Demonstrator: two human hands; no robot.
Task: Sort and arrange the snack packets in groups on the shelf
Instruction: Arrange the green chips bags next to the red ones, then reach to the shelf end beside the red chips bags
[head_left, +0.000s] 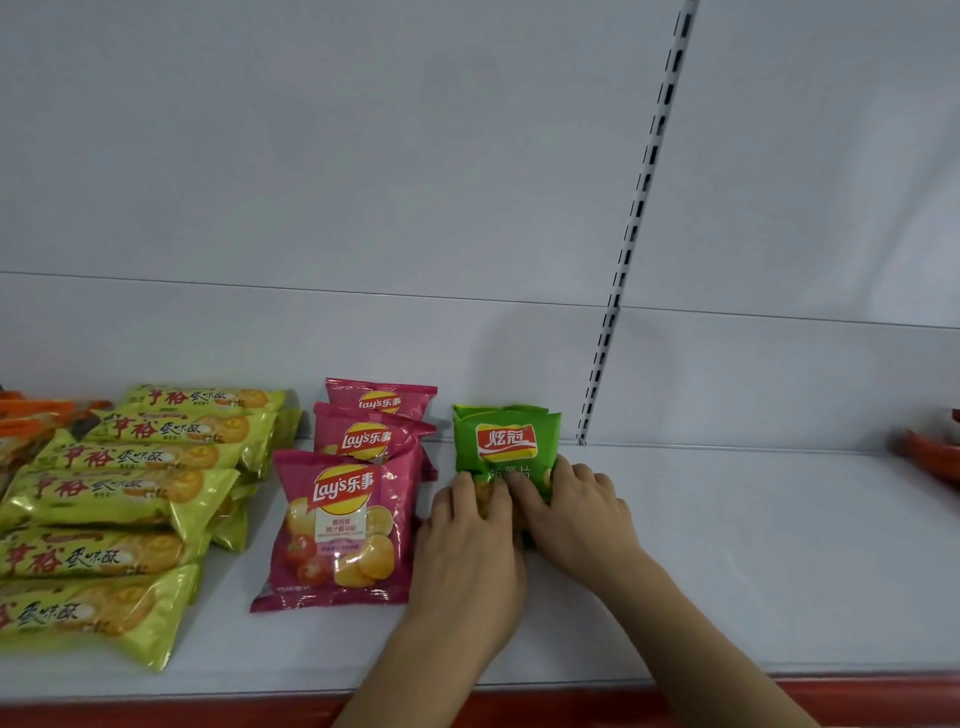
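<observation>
Both hands, left hand (470, 540) and right hand (582, 512), rest fingers on the green packet (506, 441) (grip unclear), just right of three pink packets (343, 525). Yellow-green packets (119, 493) lie further left on the white shelf (727, 545), against its white back panel (363, 182).
</observation>
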